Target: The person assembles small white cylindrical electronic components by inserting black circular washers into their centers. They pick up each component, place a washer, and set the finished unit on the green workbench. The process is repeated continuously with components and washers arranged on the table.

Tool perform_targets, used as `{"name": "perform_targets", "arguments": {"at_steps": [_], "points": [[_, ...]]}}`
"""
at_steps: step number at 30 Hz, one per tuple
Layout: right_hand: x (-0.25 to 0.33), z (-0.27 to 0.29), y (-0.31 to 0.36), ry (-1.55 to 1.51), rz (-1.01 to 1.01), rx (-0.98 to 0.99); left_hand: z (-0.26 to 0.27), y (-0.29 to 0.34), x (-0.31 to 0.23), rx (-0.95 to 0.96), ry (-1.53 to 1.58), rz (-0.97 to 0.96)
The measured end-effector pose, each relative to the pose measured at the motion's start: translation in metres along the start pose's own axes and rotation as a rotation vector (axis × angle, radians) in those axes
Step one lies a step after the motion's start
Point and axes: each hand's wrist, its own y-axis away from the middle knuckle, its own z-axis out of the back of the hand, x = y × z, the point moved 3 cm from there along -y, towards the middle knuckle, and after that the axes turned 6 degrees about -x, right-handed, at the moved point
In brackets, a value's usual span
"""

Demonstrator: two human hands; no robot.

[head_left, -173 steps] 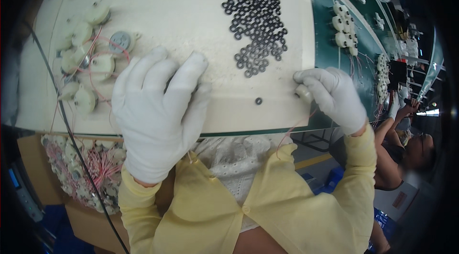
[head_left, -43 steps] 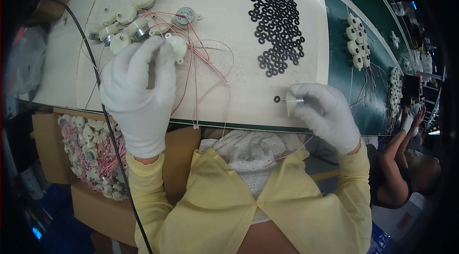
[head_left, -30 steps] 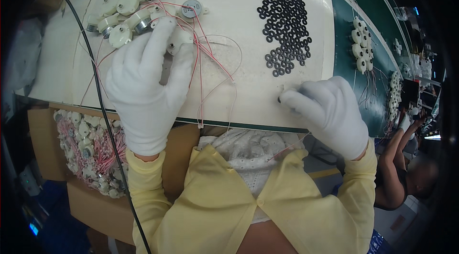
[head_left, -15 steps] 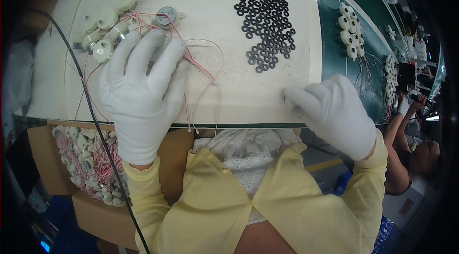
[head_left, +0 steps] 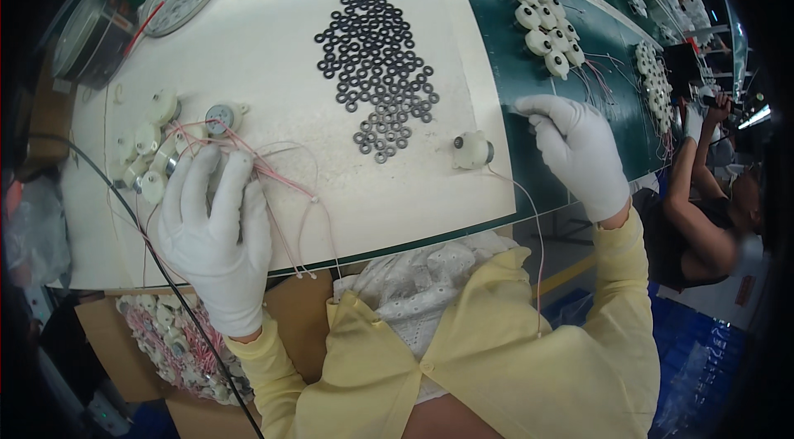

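My left hand [head_left: 217, 245], in a white glove, lies over pink and white wires [head_left: 273, 173] with its fingers apart, closing on nothing that I can see. Just beyond its fingertips is a cluster of small round cream motors [head_left: 149, 138]; one motor [head_left: 221, 116] shows a grey metal face. My right hand [head_left: 579, 154], also gloved, hovers over the green mat at the right, index finger stretched out and the others bent, with no object visible in it. To its left a single cream motor [head_left: 473, 150] sits on the white sheet, its wire [head_left: 533, 216] trailing off the front edge.
Many black rubber rings [head_left: 372, 59] lie spread in mid-table. Rows of cream motors [head_left: 546, 26] with black rings stand on the green mat [head_left: 488, 17]. A clear tub [head_left: 91, 38] and its lid stand far left. Below, a cardboard box [head_left: 116, 340] holds motors. A black cable crosses the left.
The view has shifted. My right hand has moved right, onto the green mat, its index finger now stretched out. A single motor now shows on the sheet. My left hand stays by the wires.
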Motion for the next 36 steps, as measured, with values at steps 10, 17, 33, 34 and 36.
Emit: {"name": "perform_targets", "arguments": {"at_steps": [10, 17, 33, 34, 36], "points": [[0.029, -0.013, -0.002, -0.001, 0.322, 0.035, 0.001, 0.003, -0.002, 0.061, 0.001, 0.008], [-0.063, 0.013, 0.03, -0.42, -0.281, -0.383, 0.002, 0.005, -0.002, 0.054, -0.019, -0.029], [-0.126, 0.009, 0.022, -0.247, -0.261, -0.256, 0.0, -0.001, -0.001, 0.039, 0.025, -0.009], [-0.125, 0.011, 0.021, -0.208, -0.219, -0.246, 0.001, -0.003, -0.003, 0.037, 0.029, -0.008], [-0.116, 0.015, 0.02, -0.171, -0.129, -0.215, 0.003, -0.004, -0.004, 0.034, 0.035, -0.001]]}}
